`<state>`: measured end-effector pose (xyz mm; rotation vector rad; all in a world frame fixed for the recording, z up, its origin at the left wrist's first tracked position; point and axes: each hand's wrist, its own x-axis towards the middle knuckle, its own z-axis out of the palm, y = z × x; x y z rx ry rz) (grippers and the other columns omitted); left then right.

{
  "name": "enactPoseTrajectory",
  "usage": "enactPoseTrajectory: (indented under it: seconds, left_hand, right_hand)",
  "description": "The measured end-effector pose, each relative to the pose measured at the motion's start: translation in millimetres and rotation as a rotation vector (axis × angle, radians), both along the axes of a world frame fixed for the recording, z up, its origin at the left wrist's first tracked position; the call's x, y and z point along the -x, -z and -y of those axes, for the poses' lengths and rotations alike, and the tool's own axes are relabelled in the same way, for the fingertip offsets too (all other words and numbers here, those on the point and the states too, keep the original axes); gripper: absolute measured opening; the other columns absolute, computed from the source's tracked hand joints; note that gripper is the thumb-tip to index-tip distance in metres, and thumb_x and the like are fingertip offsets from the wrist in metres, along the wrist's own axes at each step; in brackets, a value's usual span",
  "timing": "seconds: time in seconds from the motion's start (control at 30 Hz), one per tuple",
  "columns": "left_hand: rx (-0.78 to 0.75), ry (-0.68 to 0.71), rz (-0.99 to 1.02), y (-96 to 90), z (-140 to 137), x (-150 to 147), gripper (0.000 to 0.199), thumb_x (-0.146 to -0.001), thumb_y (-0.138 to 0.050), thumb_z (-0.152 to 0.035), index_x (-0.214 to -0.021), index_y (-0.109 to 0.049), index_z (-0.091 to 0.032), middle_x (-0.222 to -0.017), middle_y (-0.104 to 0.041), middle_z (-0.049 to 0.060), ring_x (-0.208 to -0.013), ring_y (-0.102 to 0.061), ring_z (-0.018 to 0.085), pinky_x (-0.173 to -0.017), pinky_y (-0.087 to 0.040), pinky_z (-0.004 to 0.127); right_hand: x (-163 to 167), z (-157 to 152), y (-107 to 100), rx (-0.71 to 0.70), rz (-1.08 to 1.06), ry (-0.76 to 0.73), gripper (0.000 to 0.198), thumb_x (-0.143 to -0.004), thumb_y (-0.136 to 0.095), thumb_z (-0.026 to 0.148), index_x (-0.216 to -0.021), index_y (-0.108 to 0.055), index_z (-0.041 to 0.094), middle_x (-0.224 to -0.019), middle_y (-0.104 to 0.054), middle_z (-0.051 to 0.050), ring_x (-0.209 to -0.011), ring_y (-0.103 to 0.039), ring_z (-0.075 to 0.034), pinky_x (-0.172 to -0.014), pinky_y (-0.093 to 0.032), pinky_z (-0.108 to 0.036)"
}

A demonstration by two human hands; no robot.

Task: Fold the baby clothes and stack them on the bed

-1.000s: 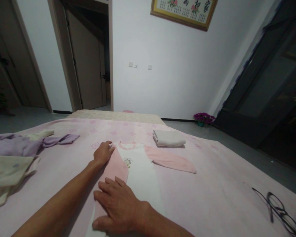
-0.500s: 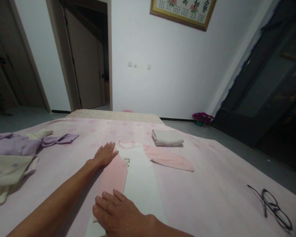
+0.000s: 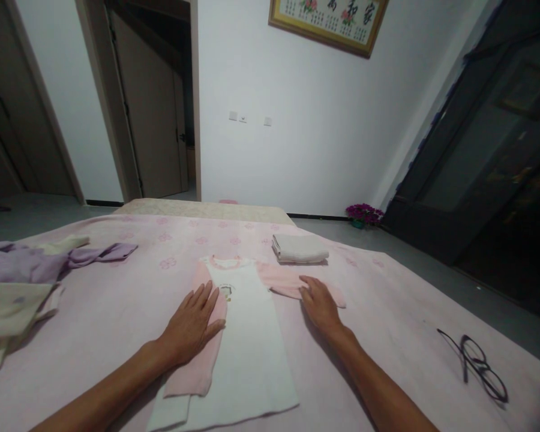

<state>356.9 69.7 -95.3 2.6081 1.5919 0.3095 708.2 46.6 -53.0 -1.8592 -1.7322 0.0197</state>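
Note:
A small long-sleeved shirt (image 3: 247, 348) with a white body and pink sleeves lies flat on the pink bedspread, its neckline pointing away from me. Its left sleeve (image 3: 193, 375) is folded inward over the body. My left hand (image 3: 193, 321) rests flat on that folded sleeve, fingers stretched out. At the right sleeve (image 3: 276, 277), which extends out sideways, is my right hand (image 3: 319, 306), its thumb and forefinger apart over the fabric. The sleeve still lies flat beneath it. A small printed picture shows on the chest.
A folded whitish cloth (image 3: 299, 248) lies just beyond the right sleeve. Purple and cream clothes (image 3: 22, 276) are heaped at the left. Black-framed glasses (image 3: 479, 366) lie at the right. Purple flowers (image 3: 363, 213) stand on the floor by the wall.
My right hand has left the folded left sleeve's cuff and moved up and right to the other sleeve. My left hand has slid a little down along the folded sleeve.

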Motion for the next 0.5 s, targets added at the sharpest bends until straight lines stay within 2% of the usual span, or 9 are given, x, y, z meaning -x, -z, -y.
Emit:
enactPoseTrajectory:
  seconds: [0.07,0.13,0.23,0.33,0.43,0.5]
  left_hand:
    - [0.0,-0.007,-0.02,-0.4,1.6,0.3,0.079,-0.092,-0.037,-0.065,-0.153,-0.036,-0.016,-0.163,-0.017,0.014,-0.151,-0.016,0.032,-0.121,-0.019,0.047]
    - [-0.019,0.003,-0.038,-1.6,1.9,-0.5,0.077,-0.093,-0.036,-0.064,-0.153,-0.036,-0.016,-0.163,-0.017,0.015,-0.151,-0.016,0.032,-0.121,-0.019,0.049]
    - [-0.047,0.024,-0.051,-5.6,3.1,-1.9,0.075,-0.095,-0.034,-0.061,-0.153,-0.036,-0.014,-0.162,-0.018,0.018,-0.15,-0.018,0.034,-0.12,-0.021,0.052]
    - [-0.038,0.011,-0.06,-12.9,7.7,-3.5,0.072,-0.095,-0.039,-0.057,-0.152,-0.038,-0.012,-0.161,-0.02,0.019,-0.149,-0.022,0.035,-0.119,-0.024,0.053]
    - [-0.064,-0.008,-0.032,-19.2,18.0,-8.4,0.061,-0.094,-0.047,-0.044,-0.147,-0.047,-0.014,-0.158,-0.031,0.019,-0.148,-0.025,0.038,-0.118,-0.024,0.057]
    - [-0.109,0.07,0.035,-20.0,27.6,-15.4,0.05,-0.092,-0.051,-0.033,-0.14,-0.056,-0.019,-0.155,-0.04,0.016,-0.146,-0.03,0.037,-0.117,-0.025,0.058]
  right_hand:
    - [-31.9,-12.8,4.4,0.073,0.128,0.168,0.048,-0.093,-0.039,0.025,-0.136,-0.055,0.012,-0.142,-0.053,-0.015,-0.132,-0.046,-0.027,-0.113,-0.033,-0.041]
    - [-57.4,-21.1,7.4,0.203,0.181,0.309,0.054,-0.092,-0.041,0.027,-0.143,-0.048,0.011,-0.146,-0.049,-0.017,-0.132,-0.045,-0.032,-0.11,-0.034,-0.045]
    - [-83.5,-28.2,6.9,0.361,0.166,0.424,0.058,-0.089,-0.046,0.028,-0.145,-0.045,0.011,-0.142,-0.051,-0.019,-0.128,-0.048,-0.034,-0.104,-0.038,-0.046]
    - [-97.8,-32.2,0.5,0.403,0.112,0.467,0.05,-0.084,-0.051,0.029,-0.131,-0.059,0.012,-0.132,-0.057,-0.021,-0.123,-0.053,-0.035,-0.096,-0.043,-0.044]
    - [-102.1,-34.8,-9.7,0.419,0.017,0.457,0.032,-0.076,-0.058,0.025,-0.104,-0.071,0.014,-0.107,-0.068,-0.019,-0.106,-0.063,-0.034,-0.085,-0.046,-0.041]
    - [-97.9,-36.6,-17.7,0.392,-0.065,0.426,0.024,-0.073,-0.06,0.023,-0.092,-0.071,0.014,-0.094,-0.071,-0.017,-0.096,-0.066,-0.032,-0.079,-0.048,-0.038]
